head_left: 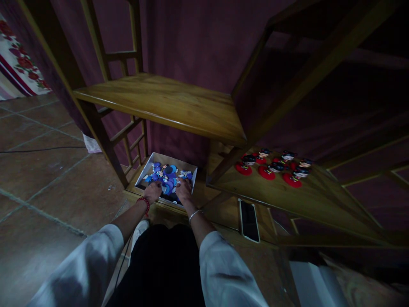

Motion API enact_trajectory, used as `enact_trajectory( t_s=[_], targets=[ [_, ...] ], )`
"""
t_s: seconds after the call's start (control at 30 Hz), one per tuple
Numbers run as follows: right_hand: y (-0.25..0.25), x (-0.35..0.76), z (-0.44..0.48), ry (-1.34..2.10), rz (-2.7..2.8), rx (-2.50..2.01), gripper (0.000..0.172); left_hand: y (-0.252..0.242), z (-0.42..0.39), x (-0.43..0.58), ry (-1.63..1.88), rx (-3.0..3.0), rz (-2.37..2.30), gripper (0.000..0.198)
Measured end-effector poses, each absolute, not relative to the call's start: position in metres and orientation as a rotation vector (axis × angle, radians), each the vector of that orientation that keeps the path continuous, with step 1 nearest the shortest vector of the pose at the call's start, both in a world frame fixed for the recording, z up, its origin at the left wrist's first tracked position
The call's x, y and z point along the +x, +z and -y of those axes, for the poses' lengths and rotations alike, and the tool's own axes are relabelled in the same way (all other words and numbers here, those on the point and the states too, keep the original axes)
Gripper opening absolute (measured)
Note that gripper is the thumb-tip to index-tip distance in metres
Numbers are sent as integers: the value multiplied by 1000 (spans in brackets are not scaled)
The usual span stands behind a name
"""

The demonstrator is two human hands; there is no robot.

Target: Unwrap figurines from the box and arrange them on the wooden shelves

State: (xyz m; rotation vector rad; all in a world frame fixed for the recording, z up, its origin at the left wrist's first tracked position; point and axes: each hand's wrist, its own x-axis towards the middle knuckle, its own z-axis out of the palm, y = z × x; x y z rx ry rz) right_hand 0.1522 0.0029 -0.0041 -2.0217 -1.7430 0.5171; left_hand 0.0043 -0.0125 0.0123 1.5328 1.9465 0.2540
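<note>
A shallow white cardboard box (139,184) rests on the low wooden shelf, holding several small blue-and-white figurines with round blue bases. Both of my hands reach into it from the near side. My left hand (153,191), with a red bead bracelet at the wrist, has its fingers curled in against a blue figurine (169,185) near the middle of the box. On the other side of that figurine, my right hand (183,190), below which sits a silver bracelet, closes its fingers at its edge. The fingertips are small and partly hidden among the figurines.
A wooden shelf board (159,102) overhangs the box. Several black-haired figurines on red bases (292,180) stand on a raised shelf at right. A phone (249,220) lies on the low shelf. Tiled floor (47,183) stretches left, with a dark cable (41,150) across it.
</note>
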Motion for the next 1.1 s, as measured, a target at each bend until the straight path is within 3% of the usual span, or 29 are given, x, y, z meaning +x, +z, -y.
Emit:
enact_trajectory(
  t_s=[0.47,0.77,1.1],
  targets=[
    [6,150,18,619,1809,-2039,35,15,-8,-5,375,1679,-2026,30],
    [4,153,26,550,1870,-1987,35,13,-49,3,493,1797,-1842,43],
    [0,154,29,547,1844,-1957,34,5,-83,1,329,1838,-1771,45]
  ],
)
